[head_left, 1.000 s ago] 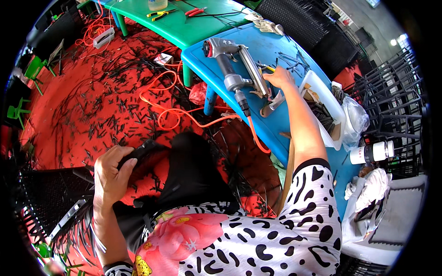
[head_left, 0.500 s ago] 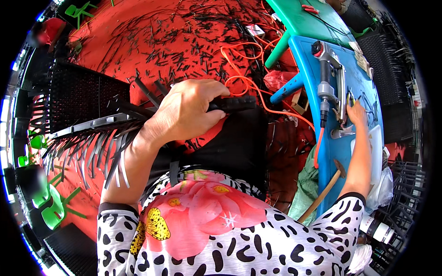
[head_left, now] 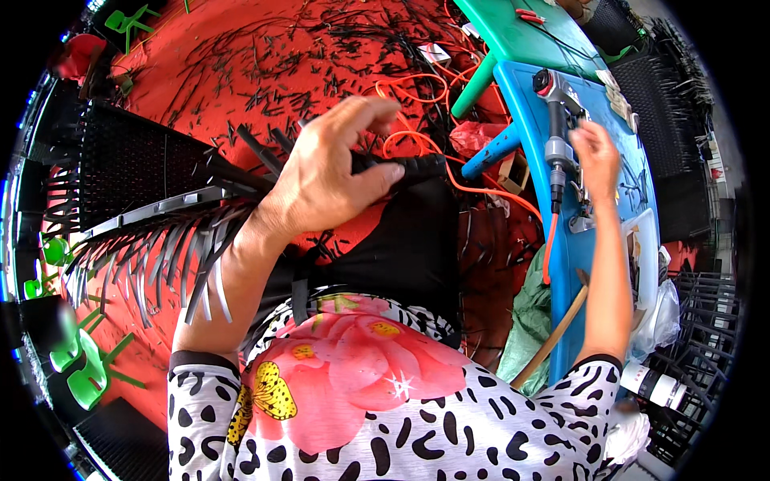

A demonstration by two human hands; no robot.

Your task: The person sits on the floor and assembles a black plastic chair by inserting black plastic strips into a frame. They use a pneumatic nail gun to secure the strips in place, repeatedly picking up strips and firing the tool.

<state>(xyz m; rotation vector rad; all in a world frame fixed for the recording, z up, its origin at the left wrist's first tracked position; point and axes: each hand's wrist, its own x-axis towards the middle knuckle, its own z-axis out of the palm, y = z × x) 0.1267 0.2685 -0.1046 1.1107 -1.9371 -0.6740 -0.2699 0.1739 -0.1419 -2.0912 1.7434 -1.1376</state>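
My left hand (head_left: 329, 168) is open, thumb and fingers apart, above the dark end of a black woven piece (head_left: 417, 168) lying across my lap. Beside my left forearm, a fringe of loose black strips (head_left: 172, 248) hangs from the piece's grey edge rail (head_left: 156, 210). My right hand (head_left: 597, 160) hovers over the blue table with fingers slightly bent and apart; nothing shows in them. Just left of it lies a grey and black air-powered hand tool (head_left: 557, 132), joined to an orange hose (head_left: 551, 248). My right hand and wrist hide part of that tool.
A wooden-handled hammer (head_left: 553, 341) leans along the near edge of the blue table (head_left: 525, 88). Behind stands a green table (head_left: 537, 40) with red-handled pliers (head_left: 531, 16). Black offcuts (head_left: 313, 88) litter the red floor. A white plastic tray (head_left: 646, 256) sits beside my right forearm.
My right hand has moved left and away from the yellow-green-handled pliers it held, toward the air tool. My left hand's fingers have lifted and spread off the black piece.
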